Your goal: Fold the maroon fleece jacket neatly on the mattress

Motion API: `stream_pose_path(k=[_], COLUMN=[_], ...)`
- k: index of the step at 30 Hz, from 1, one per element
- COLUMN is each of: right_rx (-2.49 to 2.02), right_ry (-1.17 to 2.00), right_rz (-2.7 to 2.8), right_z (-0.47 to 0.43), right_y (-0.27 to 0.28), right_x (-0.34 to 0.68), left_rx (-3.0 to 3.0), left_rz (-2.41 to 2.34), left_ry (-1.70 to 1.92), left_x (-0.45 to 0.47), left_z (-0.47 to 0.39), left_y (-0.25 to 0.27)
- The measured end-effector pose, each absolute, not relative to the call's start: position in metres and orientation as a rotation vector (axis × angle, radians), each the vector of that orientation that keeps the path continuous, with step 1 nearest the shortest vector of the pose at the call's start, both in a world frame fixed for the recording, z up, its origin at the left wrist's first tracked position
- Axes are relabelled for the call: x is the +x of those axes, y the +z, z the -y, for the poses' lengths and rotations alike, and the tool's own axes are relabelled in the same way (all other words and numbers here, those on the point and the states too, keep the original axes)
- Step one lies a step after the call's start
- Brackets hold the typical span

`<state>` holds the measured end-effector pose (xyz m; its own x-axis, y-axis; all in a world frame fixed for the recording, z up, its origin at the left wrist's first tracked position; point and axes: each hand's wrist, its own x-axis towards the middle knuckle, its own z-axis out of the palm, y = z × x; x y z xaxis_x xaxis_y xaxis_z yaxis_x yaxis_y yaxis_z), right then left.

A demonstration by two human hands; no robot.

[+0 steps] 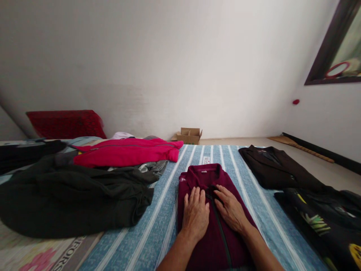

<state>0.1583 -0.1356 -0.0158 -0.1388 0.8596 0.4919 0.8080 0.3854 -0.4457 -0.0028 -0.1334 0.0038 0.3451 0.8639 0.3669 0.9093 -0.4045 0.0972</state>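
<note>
A maroon zip-up jacket (203, 226) lies folded in front of me, its collar pointing away and a dark zipper running down its middle. My left hand (196, 212) rests flat on the jacket's upper left chest, fingers stretched toward the collar. On the other side of the zipper, my right hand (229, 207) lies palm down with its fingers extended. Both hands press on the cloth without gripping it. Beneath the jacket is a blue and white striped bed sheet (141, 241).
Unfolded clothes pile up on the left, including a dark green garment (76, 199) and a bright pink jacket (129, 152). To the right lie a folded dark brown garment (282, 169) and a black printed shirt (318, 222). A cardboard box (189, 135) stands beyond the bed by the wall.
</note>
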Motion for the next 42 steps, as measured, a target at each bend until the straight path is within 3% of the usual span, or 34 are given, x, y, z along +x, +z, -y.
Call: stream_pose_path(k=[13,21,28,42], right_rx=[-1.454,-1.478,-1.466,-1.481], right_ry=[0.139,0.213,0.261,0.235], right_rz=[1.999,1.983,1.996,1.986], right_z=[0.138,0.132,0.134,0.137], right_y=[-0.008,-0.016,-0.013,-0.01], right_x=[0.157,0.158,0.159,0.157], left_rx=[-2.465,-2.519,-2.126,-1.978], left_rz=[1.61,1.801,2.136,2.197], left_ry=[-0.543,-0.28,-0.547,-0.756], left_x=[0.001,0.019,0.048,0.043], left_z=[0.138,0.123,0.116,0.103], left_y=[0.014,0.049,0.042,0.013])
